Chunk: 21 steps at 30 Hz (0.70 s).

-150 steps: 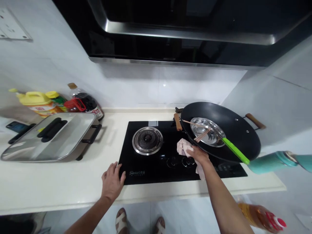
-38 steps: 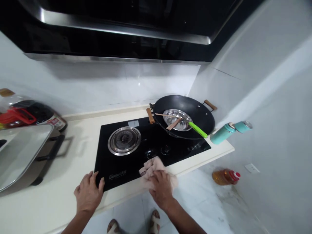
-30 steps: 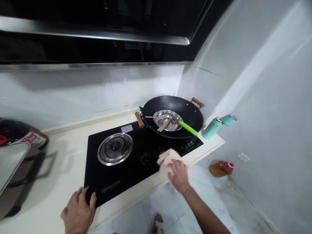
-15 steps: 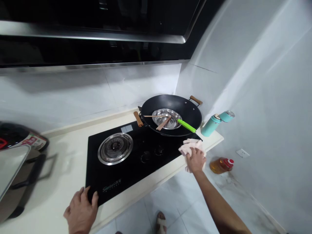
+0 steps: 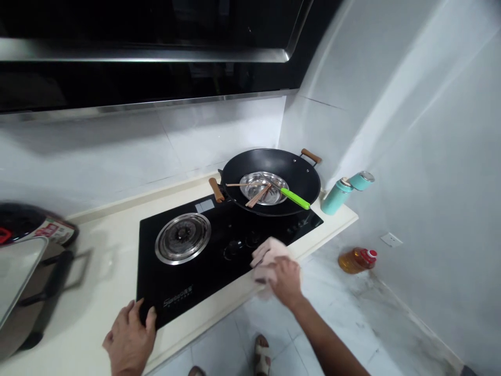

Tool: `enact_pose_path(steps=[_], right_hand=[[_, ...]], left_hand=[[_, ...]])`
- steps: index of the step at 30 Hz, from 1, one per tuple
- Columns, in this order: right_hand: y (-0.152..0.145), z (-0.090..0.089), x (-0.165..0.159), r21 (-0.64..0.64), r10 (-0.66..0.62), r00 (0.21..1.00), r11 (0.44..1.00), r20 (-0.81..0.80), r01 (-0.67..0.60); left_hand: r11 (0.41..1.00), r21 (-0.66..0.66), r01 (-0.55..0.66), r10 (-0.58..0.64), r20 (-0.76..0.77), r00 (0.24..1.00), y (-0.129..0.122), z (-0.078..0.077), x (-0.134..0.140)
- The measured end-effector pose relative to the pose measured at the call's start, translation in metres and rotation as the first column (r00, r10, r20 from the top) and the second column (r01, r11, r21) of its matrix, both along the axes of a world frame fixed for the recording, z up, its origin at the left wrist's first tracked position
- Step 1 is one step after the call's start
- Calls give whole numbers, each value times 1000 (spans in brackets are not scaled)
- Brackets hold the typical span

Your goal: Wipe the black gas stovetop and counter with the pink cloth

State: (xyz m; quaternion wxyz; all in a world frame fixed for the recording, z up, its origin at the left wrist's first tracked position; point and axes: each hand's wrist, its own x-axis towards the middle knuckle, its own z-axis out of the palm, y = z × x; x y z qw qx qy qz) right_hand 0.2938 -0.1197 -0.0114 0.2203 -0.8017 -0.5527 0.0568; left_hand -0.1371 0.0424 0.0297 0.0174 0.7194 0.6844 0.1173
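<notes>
My right hand (image 5: 285, 280) presses a pale pink cloth (image 5: 270, 256) against the front edge of the black glass cooktop (image 5: 211, 282), just before the knobs. The cloth and fingers are slightly blurred. At the cooktop's front left corner, my left hand (image 5: 131, 337) rests with spread fingers on the counter and the glass edge, holding nothing. A black wok (image 5: 250, 159) with wooden handles sits over the right burner. Inside it lie a steel dish (image 5: 250, 196), several wooden chopsticks (image 5: 258, 197) and a utensil with a bright green handle (image 5: 295, 198). The left burner (image 5: 183, 238) is uncovered.
A teal flask (image 5: 335, 198) with its lid tipped aside stands at the counter's right end. An oil bottle (image 5: 354, 261) with a red cap is lower down, by the wall. A pan with black handles (image 5: 47, 282) stands at left. A range hood (image 5: 156, 78) overhangs the cooktop.
My right hand has slid the cloth leftward along the cooktop's front edge, from the right corner to near the knobs. My left hand has stayed in place.
</notes>
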Motion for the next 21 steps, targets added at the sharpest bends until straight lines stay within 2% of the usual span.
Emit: enact_pose_path(steps=[2,4,5,7,8,10,12,14,16,19,21], right_hand=[[-4,-6,51,114,-252,968,962,2,250],[-6,-11,96,228,-475,876,847,-84,481],[-5,-13,114,268,-563,808,762,-175,589],[0,-16,138,292,-654,663,596,-364,748],[4,-17,144,281,-672,600,532,-433,799],[13,-22,142,238,-694,503,448,-514,862],[20,-27,124,169,-716,412,388,-564,906],[26,-33,94,76,-724,322,351,-610,933],[30,-38,55,-15,-722,264,355,-639,935],[33,-42,-12,-112,-714,245,413,-656,904],[34,-42,-57,-161,-705,266,477,-658,864]], left_hand=[[1000,19,13,-13,3,1000,0,-1,0],[999,34,16,-16,6,1000,-1,-2,0],[999,41,14,-15,7,1000,-1,-3,0],[999,49,14,-15,9,1000,-3,-3,1],[999,49,16,-17,11,1000,-3,-3,1],[999,48,22,-23,14,1000,-5,-3,2],[999,40,24,-25,16,1000,-7,-2,3],[999,29,22,-22,14,1000,-9,-1,4],[1000,21,21,-21,16,1000,-11,0,6],[999,18,30,-31,31,999,-13,0,8],[1000,15,28,-28,48,998,-14,0,8]])
